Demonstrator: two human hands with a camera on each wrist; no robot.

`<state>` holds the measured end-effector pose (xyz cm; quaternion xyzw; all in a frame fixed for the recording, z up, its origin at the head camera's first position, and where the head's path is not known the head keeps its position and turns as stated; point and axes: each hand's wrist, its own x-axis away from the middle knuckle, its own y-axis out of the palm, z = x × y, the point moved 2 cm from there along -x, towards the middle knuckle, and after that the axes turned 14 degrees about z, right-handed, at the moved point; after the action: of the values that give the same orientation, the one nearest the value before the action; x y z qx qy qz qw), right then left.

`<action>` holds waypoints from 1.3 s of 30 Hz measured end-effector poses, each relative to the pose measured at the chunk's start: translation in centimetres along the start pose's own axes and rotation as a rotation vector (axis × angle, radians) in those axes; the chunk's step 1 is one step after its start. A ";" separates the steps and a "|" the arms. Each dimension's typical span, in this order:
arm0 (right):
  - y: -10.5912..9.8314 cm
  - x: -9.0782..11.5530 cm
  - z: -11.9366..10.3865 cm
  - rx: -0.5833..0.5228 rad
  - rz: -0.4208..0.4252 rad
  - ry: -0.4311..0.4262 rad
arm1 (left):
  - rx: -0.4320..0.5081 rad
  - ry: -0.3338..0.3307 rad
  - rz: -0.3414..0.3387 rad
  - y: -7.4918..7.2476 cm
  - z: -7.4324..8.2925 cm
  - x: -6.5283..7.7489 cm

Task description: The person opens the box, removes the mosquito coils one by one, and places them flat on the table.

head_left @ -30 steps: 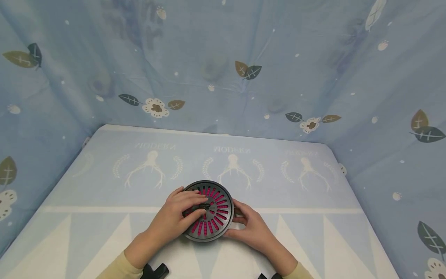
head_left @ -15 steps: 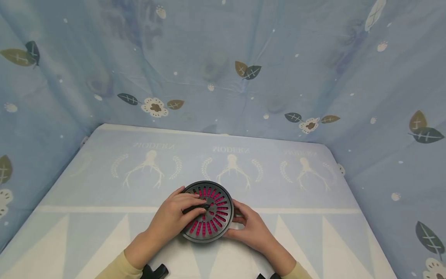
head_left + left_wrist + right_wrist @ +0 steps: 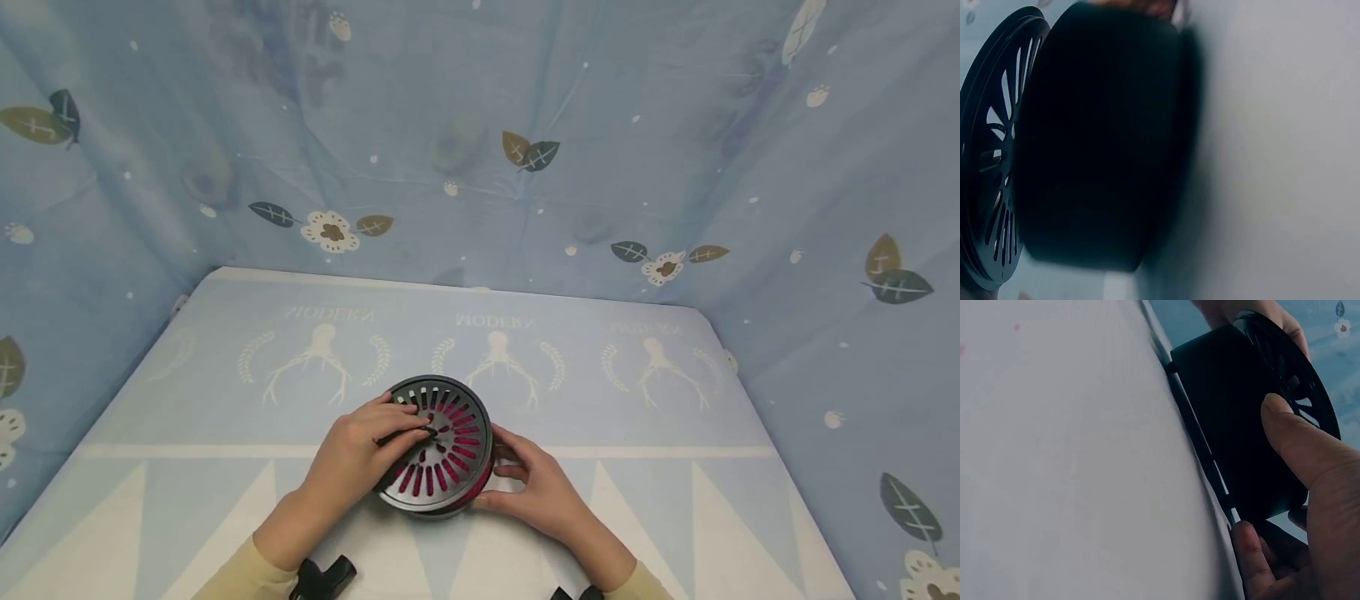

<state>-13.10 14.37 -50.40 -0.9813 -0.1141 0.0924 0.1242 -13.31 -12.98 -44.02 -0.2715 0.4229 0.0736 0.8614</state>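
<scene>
My left hand pinches the small dark handle at the centre of a round, slotted dark lid. Below it, a round dark tin sits on the table, pinkish red inside. The lid is tilted and shifted left of the tin, leaving a red strip along the right side. In the left wrist view, the lid stands apart from the tin, with light coming through its slots. My right hand holds the tin's right side, thumb against its wall and fingers curled near its bottom edge.
A blue and white patterned cloth covers the table. Blue printed curtains rise at the back and both sides. Dark wrist mounts show at the lower edge, near the sleeves.
The lid has come up off the tin and moved slightly left and away with my left hand; it sat flat on it before. My right hand has stayed on the tin.
</scene>
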 end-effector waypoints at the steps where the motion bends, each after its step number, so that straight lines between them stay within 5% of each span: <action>1: 0.0 0.0 -0.1 0.007 0.005 0.009 | -0.010 -0.005 0.012 -0.4 -0.2 -0.2; 13: -0.1 0.1 -3.4 0.034 0.003 0.070 | -0.243 -0.080 0.048 -5.0 -4.3 -1.7; 21: -0.2 0.1 -4.7 0.016 -0.004 0.068 | -0.329 -0.208 0.012 -6.9 -8.0 -2.4; 31: 0.2 -0.1 -2.1 0.033 0.007 0.062 | -0.384 -0.366 -0.111 -6.8 -12.6 -3.5; 39: 0.1 -0.1 -1.1 0.048 0.005 0.025 | -0.370 -0.419 -0.187 -6.0 -14.1 -4.4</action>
<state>-12.96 14.03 -49.39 -0.9794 -0.1078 0.0829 0.1492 -23.66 -25.02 -45.18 -0.4407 0.1884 0.1243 0.8688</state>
